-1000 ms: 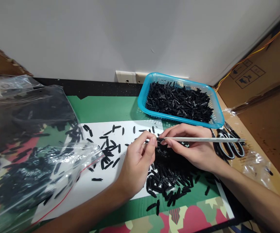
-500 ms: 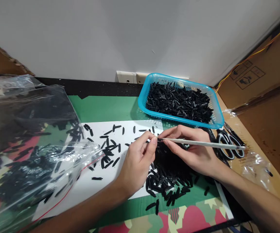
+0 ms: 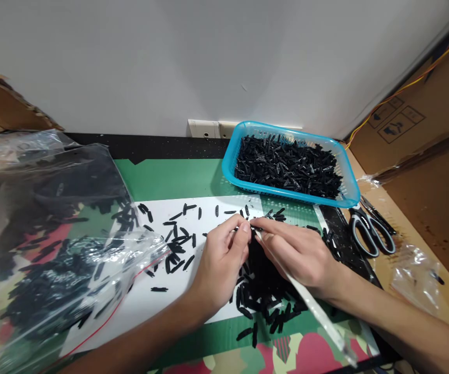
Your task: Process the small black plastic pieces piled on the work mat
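Observation:
My left hand (image 3: 222, 259) is closed in a pinch over the white sheet (image 3: 123, 311), its fingertips on something dark and too small to name. Touching it from the right, my right hand (image 3: 300, 254) is closed round a thin white stick (image 3: 314, 306), whose tip points at the left fingertips and whose far end slants down to the lower right. Beneath the hands lies a pile of black pieces (image 3: 267, 301). More black pieces (image 3: 175, 246) are scattered on the sheet, left of my left hand.
A blue basket (image 3: 290, 192) full of black pieces stands behind the hands. Scissors (image 3: 370, 234) lie at the right, with a small clear bag (image 3: 417, 275) nearby. A large clear bag (image 3: 64, 192) with black pieces fills the left. Cardboard boxes (image 3: 415, 124) flank the table.
My right hand has turned over, and the stick's far end has swung from pointing right to pointing down to the lower right. My left hand has barely moved.

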Motion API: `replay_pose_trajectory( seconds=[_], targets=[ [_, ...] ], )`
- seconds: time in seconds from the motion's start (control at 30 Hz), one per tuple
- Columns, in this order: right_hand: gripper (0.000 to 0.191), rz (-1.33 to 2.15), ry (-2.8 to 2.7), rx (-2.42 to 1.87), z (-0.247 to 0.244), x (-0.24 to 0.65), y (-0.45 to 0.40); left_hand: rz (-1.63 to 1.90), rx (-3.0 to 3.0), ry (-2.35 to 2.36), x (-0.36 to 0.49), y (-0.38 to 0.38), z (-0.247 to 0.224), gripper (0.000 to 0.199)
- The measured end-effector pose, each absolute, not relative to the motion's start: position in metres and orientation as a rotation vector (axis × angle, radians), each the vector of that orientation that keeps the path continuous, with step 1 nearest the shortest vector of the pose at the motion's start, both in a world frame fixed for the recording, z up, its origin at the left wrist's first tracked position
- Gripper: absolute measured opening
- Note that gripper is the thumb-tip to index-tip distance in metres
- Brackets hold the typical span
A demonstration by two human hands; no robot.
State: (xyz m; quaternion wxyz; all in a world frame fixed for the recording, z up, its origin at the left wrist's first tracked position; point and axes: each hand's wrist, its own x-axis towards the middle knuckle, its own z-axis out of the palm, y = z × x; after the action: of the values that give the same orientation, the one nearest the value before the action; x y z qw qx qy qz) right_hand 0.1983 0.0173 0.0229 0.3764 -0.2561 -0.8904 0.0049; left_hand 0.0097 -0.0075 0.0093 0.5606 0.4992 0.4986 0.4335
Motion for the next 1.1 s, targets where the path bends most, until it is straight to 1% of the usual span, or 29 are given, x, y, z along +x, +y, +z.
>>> replay_pose_trajectory(
  seconds=[0.1,0.17,0.23,0.43,0.57,0.9,1.1],
  targets=[
    [0.018,-0.138,-2.286,-0.6,0.017,0.199,0.019,1.028,1.168,1.153,0.01,-0.008,0.009,0.044],
    [0.017,-0.093,-2.263,-0.633,0.016,0.202,0.02,1.035,1.169,1.155,0.01,-0.009,0.009,0.042],
    [0.017,0.072,-2.176,-0.724,0.017,0.205,0.021,1.045,1.18,1.167,0.01,-0.01,0.01,0.039],
    [0.015,0.794,-1.849,-0.893,0.034,0.204,0.022,1.069,1.194,1.197,0.012,-0.01,0.011,0.038],
    [0.014,1.045,-1.679,-0.907,0.037,0.2,0.024,1.09,1.181,1.195,0.012,-0.011,0.009,0.039],
    [0.01,1.134,-1.65,-0.883,0.036,0.202,0.025,1.124,1.16,1.175,0.013,-0.011,0.01,0.037],
    [0.007,1.13,-1.671,-0.847,0.035,0.201,0.026,1.119,1.161,1.182,0.012,-0.011,0.009,0.037]
  ],
)
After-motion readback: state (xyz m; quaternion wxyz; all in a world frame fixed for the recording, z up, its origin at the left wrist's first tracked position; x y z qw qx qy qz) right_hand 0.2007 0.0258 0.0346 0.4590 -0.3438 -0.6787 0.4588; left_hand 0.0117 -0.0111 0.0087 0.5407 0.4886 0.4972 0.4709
